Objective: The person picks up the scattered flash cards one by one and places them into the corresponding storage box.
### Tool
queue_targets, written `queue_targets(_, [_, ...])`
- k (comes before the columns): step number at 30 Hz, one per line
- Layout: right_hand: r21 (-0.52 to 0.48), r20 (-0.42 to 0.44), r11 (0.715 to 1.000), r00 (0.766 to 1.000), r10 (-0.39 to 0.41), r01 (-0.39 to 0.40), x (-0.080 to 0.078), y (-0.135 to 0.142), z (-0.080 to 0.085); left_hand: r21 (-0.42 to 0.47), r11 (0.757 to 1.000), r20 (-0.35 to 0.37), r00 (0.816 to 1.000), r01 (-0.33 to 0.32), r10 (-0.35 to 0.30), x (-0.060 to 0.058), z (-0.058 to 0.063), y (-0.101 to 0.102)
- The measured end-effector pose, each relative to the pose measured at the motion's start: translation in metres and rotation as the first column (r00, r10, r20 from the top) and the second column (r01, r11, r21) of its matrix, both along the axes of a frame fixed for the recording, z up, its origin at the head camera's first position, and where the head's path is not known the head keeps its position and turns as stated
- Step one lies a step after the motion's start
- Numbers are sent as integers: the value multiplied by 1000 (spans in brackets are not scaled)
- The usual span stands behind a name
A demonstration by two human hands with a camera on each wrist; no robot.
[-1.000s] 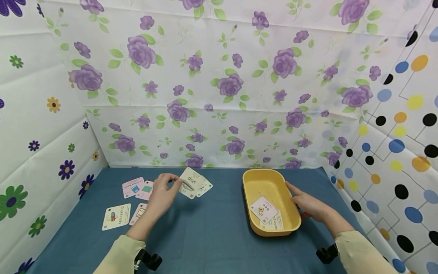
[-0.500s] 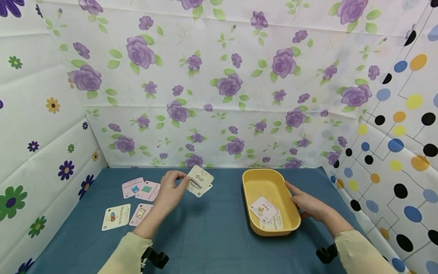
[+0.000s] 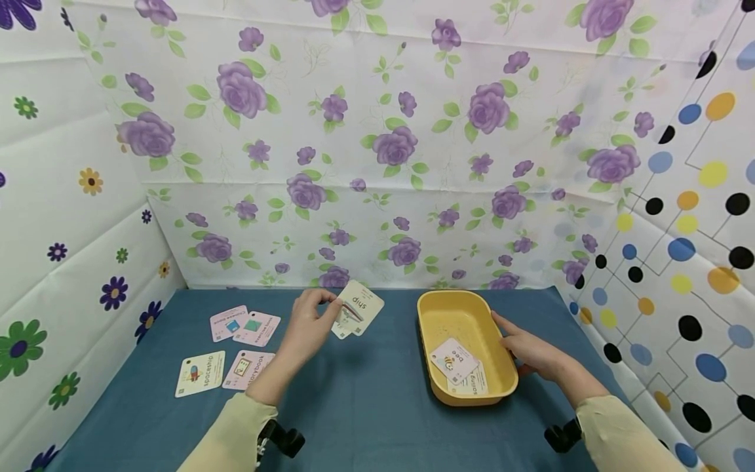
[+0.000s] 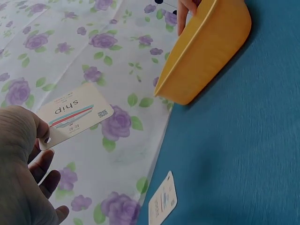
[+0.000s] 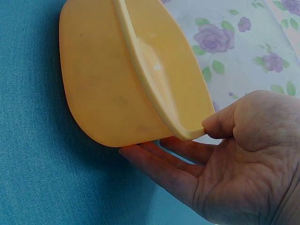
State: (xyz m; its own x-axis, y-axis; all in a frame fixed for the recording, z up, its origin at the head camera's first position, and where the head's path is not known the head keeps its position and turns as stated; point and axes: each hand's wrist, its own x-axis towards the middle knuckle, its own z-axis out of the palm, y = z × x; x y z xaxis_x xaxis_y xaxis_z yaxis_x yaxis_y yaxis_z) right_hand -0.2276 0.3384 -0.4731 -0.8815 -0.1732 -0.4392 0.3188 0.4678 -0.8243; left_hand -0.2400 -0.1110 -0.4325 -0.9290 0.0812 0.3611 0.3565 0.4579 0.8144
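Observation:
My left hand (image 3: 309,324) pinches the corner of a cream flash card (image 3: 364,308) marked "ship", between thumb and index finger, raised above the table; its other fingers hang loosely curled in the left wrist view. Below it, another cream card (image 4: 163,199) lies on the cloth, partly covered by the ship card in the head view. On the right side stands a yellow plastic basin (image 3: 436,305). My right hand (image 3: 533,347) grips its right side, the thumb at the rim and the fingers against the outer wall. Inside lie a bee card (image 3: 453,362) and a sailing card (image 3: 472,381), overlapping.
Left of my left arm lie a spaceship card (image 3: 200,373), a storybook card (image 3: 246,368) and two overlapping pink book cards (image 3: 257,328). Blue cloth (image 3: 377,406) covers the table. Patterned sheets (image 3: 366,216) rise at the back and both sides.
My left hand has carried the ship card rightward, uncovering more of the storybook card and the pink book cards. My right hand and the basin have stayed in place.

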Motion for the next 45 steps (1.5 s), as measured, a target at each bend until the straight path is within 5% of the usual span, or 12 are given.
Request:
queue_targets(19, [-9,-3,1000,1000,1,-1,-1,2,-1,36,998,-32,999,45,-44,-1,5,43])
queue_targets(45, [3,0,1000,1000,-27,27,0,1,-2,69,982,29,983,179,-181,1,5,99])
